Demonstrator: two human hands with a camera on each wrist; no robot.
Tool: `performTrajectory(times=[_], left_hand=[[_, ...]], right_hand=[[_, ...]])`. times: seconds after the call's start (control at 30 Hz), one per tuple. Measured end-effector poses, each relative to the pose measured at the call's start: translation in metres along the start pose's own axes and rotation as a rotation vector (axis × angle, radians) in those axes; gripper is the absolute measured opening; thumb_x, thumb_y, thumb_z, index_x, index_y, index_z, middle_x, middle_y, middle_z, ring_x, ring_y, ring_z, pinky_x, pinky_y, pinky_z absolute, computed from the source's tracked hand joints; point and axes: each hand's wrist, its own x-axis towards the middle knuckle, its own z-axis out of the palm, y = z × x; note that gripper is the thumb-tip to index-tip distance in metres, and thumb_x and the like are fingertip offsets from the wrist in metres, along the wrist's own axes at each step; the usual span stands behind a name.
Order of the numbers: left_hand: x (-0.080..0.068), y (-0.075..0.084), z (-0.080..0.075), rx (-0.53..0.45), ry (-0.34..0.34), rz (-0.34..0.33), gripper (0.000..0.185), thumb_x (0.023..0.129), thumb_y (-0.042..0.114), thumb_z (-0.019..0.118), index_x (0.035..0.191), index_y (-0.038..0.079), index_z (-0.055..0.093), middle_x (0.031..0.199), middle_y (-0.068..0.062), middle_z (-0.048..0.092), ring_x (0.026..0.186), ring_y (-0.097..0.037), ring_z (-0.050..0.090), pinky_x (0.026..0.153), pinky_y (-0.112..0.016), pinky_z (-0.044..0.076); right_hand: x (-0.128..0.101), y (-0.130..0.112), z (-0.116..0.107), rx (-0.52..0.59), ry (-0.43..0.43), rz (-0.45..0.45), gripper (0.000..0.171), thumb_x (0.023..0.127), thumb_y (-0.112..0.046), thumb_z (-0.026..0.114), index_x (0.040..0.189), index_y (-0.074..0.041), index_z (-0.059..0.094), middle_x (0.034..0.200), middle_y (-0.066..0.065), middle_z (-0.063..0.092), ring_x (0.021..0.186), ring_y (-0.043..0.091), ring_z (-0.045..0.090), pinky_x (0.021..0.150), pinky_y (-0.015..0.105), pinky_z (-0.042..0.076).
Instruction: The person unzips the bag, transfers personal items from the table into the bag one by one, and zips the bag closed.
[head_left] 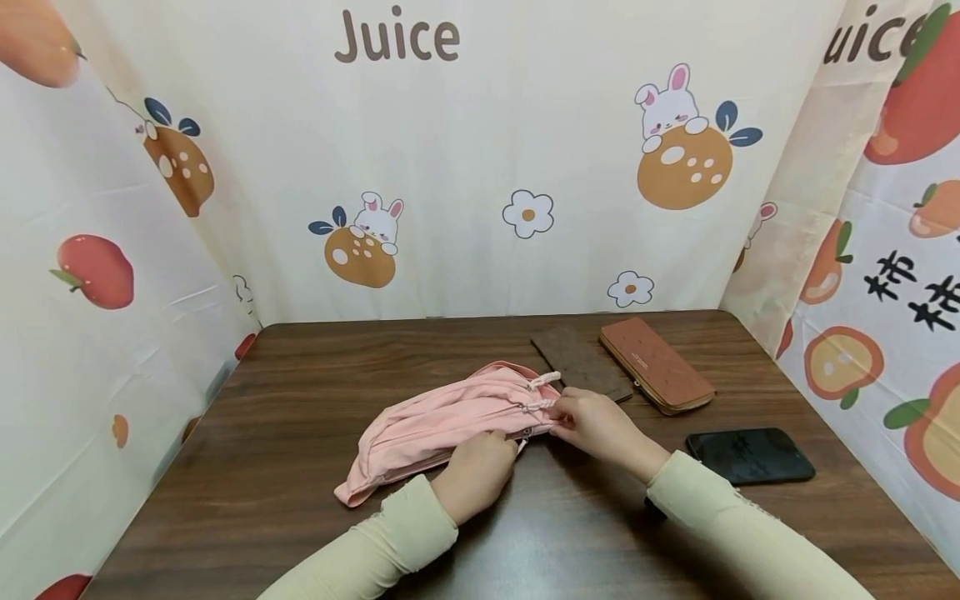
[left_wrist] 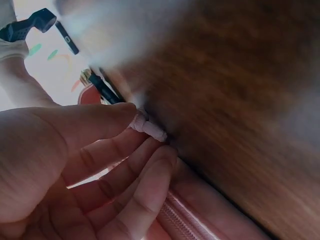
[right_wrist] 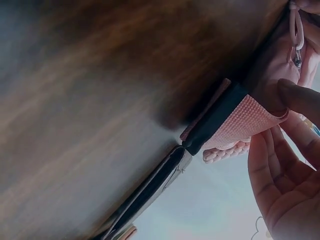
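Note:
A soft pink zip bag (head_left: pixel 442 421) lies crumpled in the middle of the wooden table (head_left: pixel 285 467). My left hand (head_left: pixel 504 446) sits at the bag's near edge and pinches a knotted pink zipper pull (left_wrist: pixel 148 127) between thumb and fingers, with the zipper track (left_wrist: pixel 180 217) just below. At the bag's right end my right hand (head_left: pixel 561 414) pinches a pink textured tab (right_wrist: pixel 245 122) between thumb and fingers, beside a black strip (right_wrist: pixel 215 120). Both sleeves are cream.
Behind the bag lie a dark brown wallet (head_left: pixel 581 362) and an orange-brown clasp wallet (head_left: pixel 656 365). A black phone (head_left: pixel 750 456) rests right of my right forearm. Printed cloth walls (head_left: pixel 480 167) close in the table on three sides.

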Motion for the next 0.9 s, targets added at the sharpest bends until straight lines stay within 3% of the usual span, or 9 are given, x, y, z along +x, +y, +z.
performTrajectory(times=[0.1,0.3,0.67,0.9], left_hand=[[0.001,-0.003,0.001,-0.07,-0.014,-0.021,0.012,0.085,0.016,0.069,0.073,0.015,0.068,0.073,-0.002,0.063,0.063,-0.018,0.064,0.049,-0.03,0.05],[0.002,-0.008,0.002,-0.134,0.022,-0.05,0.017,0.088,0.022,0.068,0.072,0.018,0.069,0.075,-0.001,0.065,0.064,-0.02,0.066,0.049,-0.032,0.049],[0.002,-0.015,0.0,-0.225,0.067,-0.053,0.022,0.08,0.019,0.07,0.067,0.018,0.053,0.06,0.004,0.057,0.055,-0.018,0.06,0.046,-0.031,0.041],[0.003,-0.02,-0.011,-0.357,0.056,-0.085,0.013,0.081,0.015,0.069,0.071,0.016,0.061,0.064,0.005,0.056,0.058,-0.011,0.055,0.052,-0.027,0.042]], right_hand=[[0.001,0.0,0.0,-0.006,-0.004,0.011,0.012,0.076,-0.015,0.082,0.079,-0.016,0.07,0.075,-0.006,0.058,0.063,0.002,0.047,0.058,0.022,0.042],[0.002,0.002,0.002,-0.03,0.025,-0.003,0.012,0.076,-0.016,0.082,0.079,-0.017,0.07,0.077,-0.007,0.06,0.064,0.004,0.052,0.058,0.024,0.045],[0.003,0.003,0.001,-0.015,0.016,0.017,0.014,0.076,-0.017,0.082,0.078,-0.017,0.068,0.075,-0.007,0.058,0.063,0.003,0.05,0.058,0.023,0.043],[0.003,0.005,0.001,-0.012,0.027,0.023,0.019,0.077,-0.019,0.082,0.072,-0.019,0.064,0.076,-0.008,0.057,0.063,0.003,0.049,0.058,0.024,0.044]])
